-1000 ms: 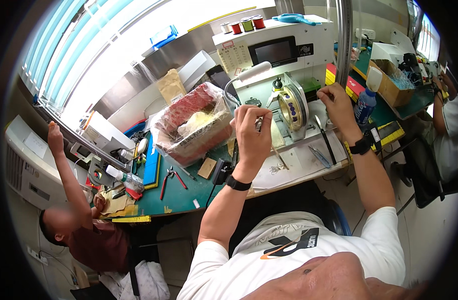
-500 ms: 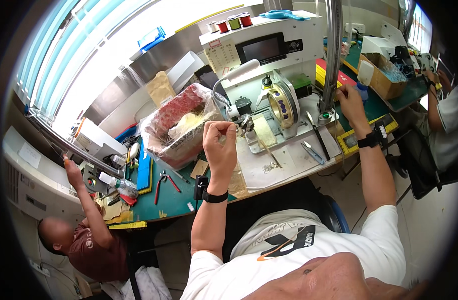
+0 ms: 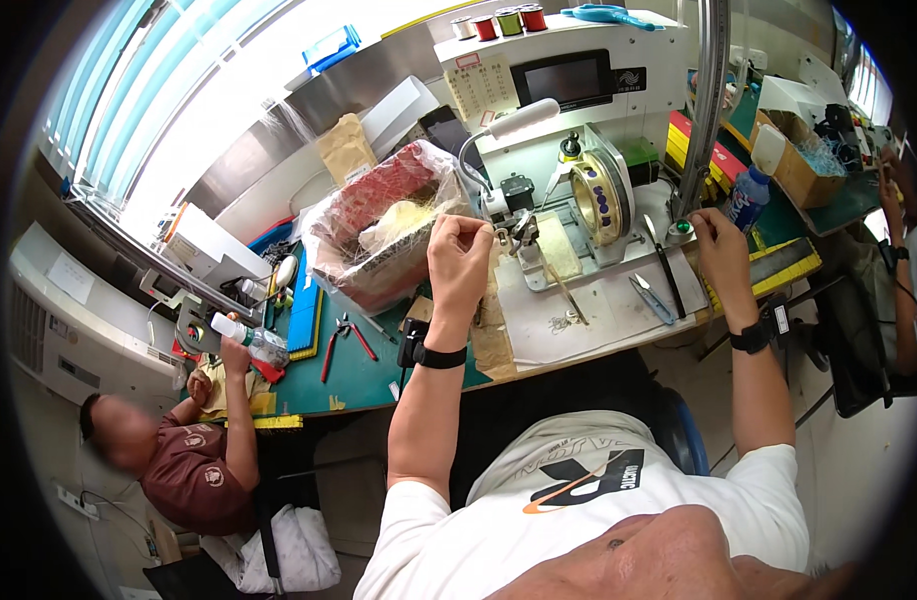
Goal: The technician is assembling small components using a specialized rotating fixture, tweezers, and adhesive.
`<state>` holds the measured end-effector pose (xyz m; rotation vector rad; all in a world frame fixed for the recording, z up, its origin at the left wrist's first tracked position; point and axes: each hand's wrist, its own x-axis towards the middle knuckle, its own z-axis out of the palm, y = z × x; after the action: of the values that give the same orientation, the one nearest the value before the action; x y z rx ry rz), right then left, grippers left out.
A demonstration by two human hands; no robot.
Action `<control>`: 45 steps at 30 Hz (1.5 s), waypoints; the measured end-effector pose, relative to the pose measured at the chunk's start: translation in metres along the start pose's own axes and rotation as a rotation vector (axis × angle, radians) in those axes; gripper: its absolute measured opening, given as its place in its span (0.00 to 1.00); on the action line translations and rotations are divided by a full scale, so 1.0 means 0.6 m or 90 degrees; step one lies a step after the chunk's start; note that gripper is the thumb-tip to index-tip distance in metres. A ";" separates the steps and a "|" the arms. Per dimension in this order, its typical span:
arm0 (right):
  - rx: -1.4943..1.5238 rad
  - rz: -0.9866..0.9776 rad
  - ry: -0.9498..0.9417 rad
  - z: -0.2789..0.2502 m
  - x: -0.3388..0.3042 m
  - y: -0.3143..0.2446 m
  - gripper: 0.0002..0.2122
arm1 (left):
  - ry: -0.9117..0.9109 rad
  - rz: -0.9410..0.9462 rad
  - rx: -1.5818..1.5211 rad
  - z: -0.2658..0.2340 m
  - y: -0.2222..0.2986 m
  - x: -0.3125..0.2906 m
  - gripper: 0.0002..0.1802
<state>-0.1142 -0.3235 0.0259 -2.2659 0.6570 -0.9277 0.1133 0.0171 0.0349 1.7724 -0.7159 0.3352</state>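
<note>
My left hand (image 3: 461,265) is raised in front of a white benchtop machine (image 3: 659,75), beside its small metal clamp. Thumb and fingertips are pinched together; anything between them is too fine to see. My right hand (image 3: 724,258) hovers at the machine's right, close to a green button (image 3: 684,228). Its fingertips are also pinched, and what they hold, if anything, cannot be made out. Between my hands stands the machine's upright gold ring (image 3: 591,205), with a pale pad (image 3: 557,248) at its left.
A plastic-lined box (image 3: 364,285) stands left of the machine. Red-handled pliers (image 3: 337,345), blue-grey tweezers (image 3: 653,300) and a black-handled knife (image 3: 669,278) lie on the bench. Thread spools (image 3: 509,20) top the machine. Another person (image 3: 199,460) works at left; a blue bottle (image 3: 747,198) stands at right.
My right hand has come down toward me, uncovering the blue bottle. My left hand stays pinched near the clamp. The person at left has lowered a raised arm to the bench. The view has shifted slightly.
</note>
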 end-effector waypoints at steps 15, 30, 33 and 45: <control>-0.337 -0.195 0.212 0.000 -0.056 0.015 0.14 | -0.029 0.083 0.062 0.016 -0.001 0.002 0.10; 0.348 -0.192 -0.148 0.088 -0.146 -0.181 0.09 | -0.371 0.139 0.105 0.004 0.079 0.089 0.03; 0.529 -0.050 -0.273 0.135 -0.140 -0.201 0.14 | -0.220 0.225 0.093 0.014 0.065 0.071 0.03; 0.943 0.302 -0.261 0.240 -0.073 -0.257 0.09 | -0.033 0.402 0.308 0.053 0.096 -0.045 0.07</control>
<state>-0.0022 -0.1395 0.0284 -0.8413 0.1380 -0.3867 0.0525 -0.0148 0.0535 1.9659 -1.3130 0.9537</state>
